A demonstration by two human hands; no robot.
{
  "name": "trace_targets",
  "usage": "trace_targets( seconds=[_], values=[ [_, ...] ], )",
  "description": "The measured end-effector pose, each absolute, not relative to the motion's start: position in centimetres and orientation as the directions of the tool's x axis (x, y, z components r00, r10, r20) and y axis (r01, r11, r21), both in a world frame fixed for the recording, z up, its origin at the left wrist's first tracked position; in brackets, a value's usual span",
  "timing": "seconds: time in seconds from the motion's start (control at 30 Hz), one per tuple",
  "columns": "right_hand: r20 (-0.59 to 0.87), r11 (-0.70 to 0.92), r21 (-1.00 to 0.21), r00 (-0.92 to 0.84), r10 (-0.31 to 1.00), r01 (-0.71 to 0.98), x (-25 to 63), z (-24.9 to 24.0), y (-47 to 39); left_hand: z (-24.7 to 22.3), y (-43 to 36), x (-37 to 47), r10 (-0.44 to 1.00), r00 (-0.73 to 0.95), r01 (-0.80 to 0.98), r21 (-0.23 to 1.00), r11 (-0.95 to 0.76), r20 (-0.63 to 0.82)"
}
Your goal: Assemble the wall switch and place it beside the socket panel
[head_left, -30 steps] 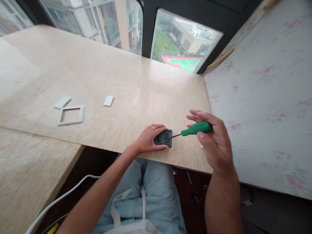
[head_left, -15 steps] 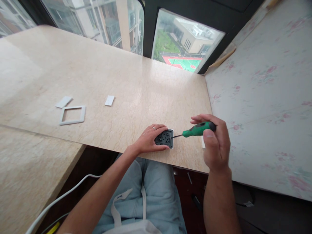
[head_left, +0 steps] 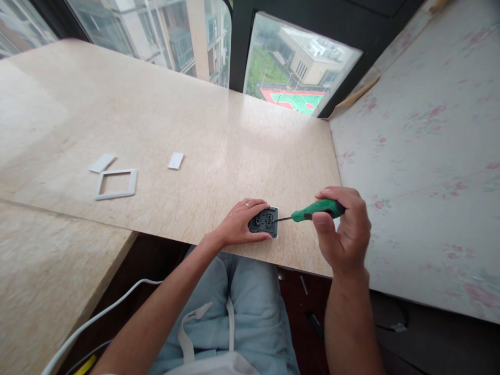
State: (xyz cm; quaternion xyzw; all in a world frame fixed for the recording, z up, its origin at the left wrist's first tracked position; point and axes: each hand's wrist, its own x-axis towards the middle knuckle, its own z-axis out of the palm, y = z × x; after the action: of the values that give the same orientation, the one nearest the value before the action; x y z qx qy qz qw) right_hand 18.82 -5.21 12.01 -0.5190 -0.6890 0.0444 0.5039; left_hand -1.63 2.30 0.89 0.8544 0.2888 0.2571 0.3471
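Observation:
My left hand (head_left: 242, 221), with a ring on one finger, grips a small wall switch (head_left: 269, 221) against the stone ledge. Its dark back with terminals faces up, and a white edge shows at the right. In my right hand (head_left: 346, 229) is a screwdriver (head_left: 317, 210) with a green and black handle. The shaft points left, and its tip meets the dark back of the switch near the right-hand terminal block. Whether the tip sits in a screw is too small to tell.
A white rectangular frame (head_left: 135, 183) lies on the stone ledge (head_left: 219, 151) at the left, touching or close to a white plate (head_left: 102, 163). Another small white plate (head_left: 175, 161) lies further right. The ledge's front edge runs above my lap. A papered wall (head_left: 422, 172) bounds the right side.
My right hand has turned about the screwdriver; its thumb has shifted left along the handle, and the handle has rotated. The switch and my left hand stay put.

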Motion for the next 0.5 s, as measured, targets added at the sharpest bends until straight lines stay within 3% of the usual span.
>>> trace_targets(
  seconds=[0.17, 0.27, 0.37, 0.5],
  values=[
    [0.514, 0.429, -0.742, 0.027, 0.857, 0.515, 18.1, 12.7, -6.2, 0.8, 2.3, -1.6, 0.673, 0.698, 0.313, 0.741, -0.594, 0.245],
    [0.496, 0.409, -0.768, 0.053, 0.867, 0.493, 18.0, 12.5, -6.3, 0.7, 2.3, -1.6, 0.667, 0.700, 0.308, 0.736, -0.603, 0.253],
    [0.590, 0.423, -0.666, 0.087, 0.803, 0.614, 18.4, 12.1, -5.9, 0.8, 2.3, -1.6, 0.667, 0.704, 0.311, 0.738, -0.599, 0.244],
    [0.702, 0.447, -0.460, 0.005, 0.712, 0.767, 18.9, 12.0, -5.2, 0.9, 2.3, -1.6, 0.670, 0.704, 0.318, 0.738, -0.595, 0.237]
  ],
)
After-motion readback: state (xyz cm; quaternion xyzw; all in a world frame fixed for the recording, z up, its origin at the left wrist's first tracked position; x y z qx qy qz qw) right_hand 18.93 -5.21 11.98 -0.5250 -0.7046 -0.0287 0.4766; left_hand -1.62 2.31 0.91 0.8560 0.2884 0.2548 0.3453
